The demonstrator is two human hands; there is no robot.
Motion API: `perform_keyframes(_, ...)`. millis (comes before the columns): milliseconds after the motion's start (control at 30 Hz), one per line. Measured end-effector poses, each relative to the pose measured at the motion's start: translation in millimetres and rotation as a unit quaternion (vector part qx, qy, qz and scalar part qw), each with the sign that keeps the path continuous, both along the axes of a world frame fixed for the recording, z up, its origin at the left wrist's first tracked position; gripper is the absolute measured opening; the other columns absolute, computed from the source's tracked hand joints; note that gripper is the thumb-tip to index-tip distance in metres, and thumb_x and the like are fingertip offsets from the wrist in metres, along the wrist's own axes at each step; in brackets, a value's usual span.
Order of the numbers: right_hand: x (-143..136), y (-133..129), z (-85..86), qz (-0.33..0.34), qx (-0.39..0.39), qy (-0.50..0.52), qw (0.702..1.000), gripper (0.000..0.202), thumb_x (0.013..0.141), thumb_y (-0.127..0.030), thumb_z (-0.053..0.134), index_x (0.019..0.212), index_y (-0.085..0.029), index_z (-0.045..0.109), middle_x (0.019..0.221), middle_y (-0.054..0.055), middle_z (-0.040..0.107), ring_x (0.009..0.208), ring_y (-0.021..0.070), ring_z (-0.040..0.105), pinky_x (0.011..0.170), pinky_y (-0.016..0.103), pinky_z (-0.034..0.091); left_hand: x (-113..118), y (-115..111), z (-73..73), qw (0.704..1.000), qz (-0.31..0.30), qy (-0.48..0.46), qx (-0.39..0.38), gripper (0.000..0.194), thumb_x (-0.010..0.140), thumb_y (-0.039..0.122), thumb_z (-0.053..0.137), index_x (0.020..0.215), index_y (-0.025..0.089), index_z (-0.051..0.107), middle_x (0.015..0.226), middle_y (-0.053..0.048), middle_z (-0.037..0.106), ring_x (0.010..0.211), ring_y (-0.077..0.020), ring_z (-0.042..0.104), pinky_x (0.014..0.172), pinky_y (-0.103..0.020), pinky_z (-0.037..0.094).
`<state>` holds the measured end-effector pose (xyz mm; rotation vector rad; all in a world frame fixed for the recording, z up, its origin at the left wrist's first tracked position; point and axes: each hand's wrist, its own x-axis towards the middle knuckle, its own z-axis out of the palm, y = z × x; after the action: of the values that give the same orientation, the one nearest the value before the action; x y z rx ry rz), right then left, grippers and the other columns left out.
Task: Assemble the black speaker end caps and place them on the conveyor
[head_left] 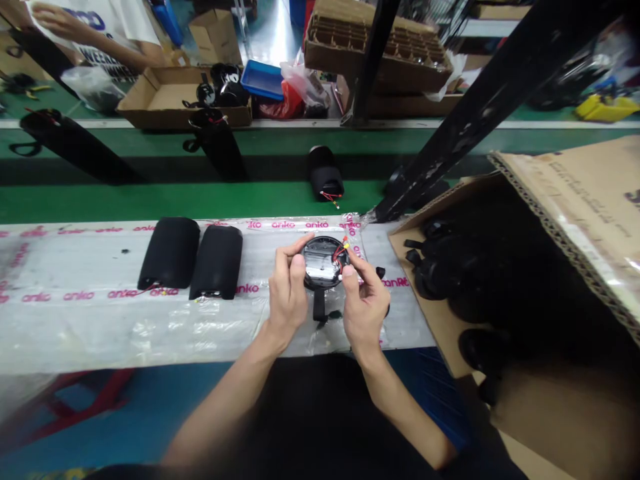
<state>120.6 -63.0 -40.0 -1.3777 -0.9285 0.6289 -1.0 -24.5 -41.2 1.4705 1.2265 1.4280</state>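
Note:
A round black speaker part (321,272) with a shiny inside and a dark rim is between my two hands. Red and black wires with small connectors (343,251) stick up at its right side. My left hand (289,290) grips the left rim, thumb on top and index finger stretched around the far edge. On the right rim, beside the wires, my right hand (364,303) is closed with thumb and index finger. A black strap (319,305) hangs from the near side. How deep the part goes below the rim cannot be seen.
Two black fabric-covered speaker bodies (170,253) lie left on the wrapped bench (90,333). Another speaker body (325,175) with loose wires lies on the green belt (275,197). A carton (435,333) of black parts stands right, beneath a slanted black post (465,113). A person (110,33) is across.

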Motion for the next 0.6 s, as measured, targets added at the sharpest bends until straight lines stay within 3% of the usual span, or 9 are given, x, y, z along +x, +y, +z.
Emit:
perform_keyframes(133, -3, 3, 1.2, 0.013, -0.005, 0.065, 0.998, 0.038, 0.097, -0.047, 0.073, 0.126, -0.022, 0.08, 0.135, 0.012, 0.08, 0.129, 0.0308, 0.075, 0.12, 0.057, 0.054, -6, 28, -11.2, 0.996, -0.081, -0.036, -0.003, 0.043, 0.106, 0.06, 0.05, 0.114, 0.021, 0.066, 0.115, -0.009, 0.079, 0.107, -0.0251, 0.076, 0.094, -0.039, 0.061)
perform_keyframes(267, -6, 2, 3.6, 0.009, -0.013, 0.038, 0.999, 0.041, 0.099, -0.047, 0.07, 0.132, -0.023, 0.079, 0.141, 0.012, 0.077, 0.137, 0.0311, 0.071, 0.125, 0.06, 0.049, -3, 41, -22.8, 0.982, -0.173, -0.071, 0.004, 0.06, 0.105, 0.065, 0.035, 0.122, 0.019, 0.069, 0.125, -0.013, 0.077, 0.117, -0.0298, 0.073, 0.099, -0.042, 0.058)
perform_keyframes(500, -11, 7, -6.6, 0.059, 0.014, 0.152, 0.987, 0.046, 0.102, -0.045, 0.065, 0.142, -0.022, 0.072, 0.155, 0.011, 0.069, 0.143, 0.0285, 0.067, 0.127, 0.055, 0.049, -8, 39, -16.7, 0.974, -0.216, -0.073, -0.012, 0.053, 0.106, 0.054, 0.039, 0.125, 0.018, 0.072, 0.129, -0.012, 0.077, 0.119, -0.0312, 0.071, 0.101, -0.043, 0.056)
perform_keyframes(600, -13, 9, -9.3, 0.034, 0.021, 0.098, 0.994, 0.046, 0.101, -0.047, 0.064, 0.138, -0.022, 0.075, 0.148, 0.012, 0.074, 0.141, 0.0302, 0.068, 0.125, 0.056, 0.05, -8, 37, -15.1, 0.975, -0.213, -0.063, -0.013, 0.053, 0.107, 0.053, 0.038, 0.126, 0.019, 0.073, 0.13, -0.012, 0.077, 0.121, -0.0308, 0.071, 0.103, -0.043, 0.056)
